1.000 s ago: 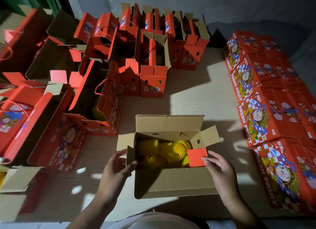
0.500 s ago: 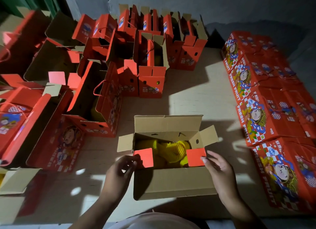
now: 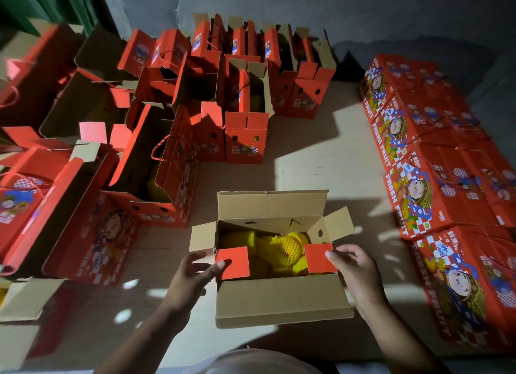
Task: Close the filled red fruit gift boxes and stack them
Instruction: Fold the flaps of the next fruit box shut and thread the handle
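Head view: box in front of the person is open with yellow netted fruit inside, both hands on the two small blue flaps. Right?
Not quite: the head view shows the two small flaps are red, not blue. The box is open, yellow netted fruit inside, left hand and right hand on them.

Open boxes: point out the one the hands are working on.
The box nearest the person, brown side outward, yellow fruit inside. Left hand and right hand each hold a red flap; the others stand untouched.

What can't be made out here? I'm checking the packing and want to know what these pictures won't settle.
- Fruit count in the open box: head view, hidden by the two red tabs and the near wall.
- Contents of the closed boxes on the right: sealed.
- Back-row boxes: too dark to tell whether filled.
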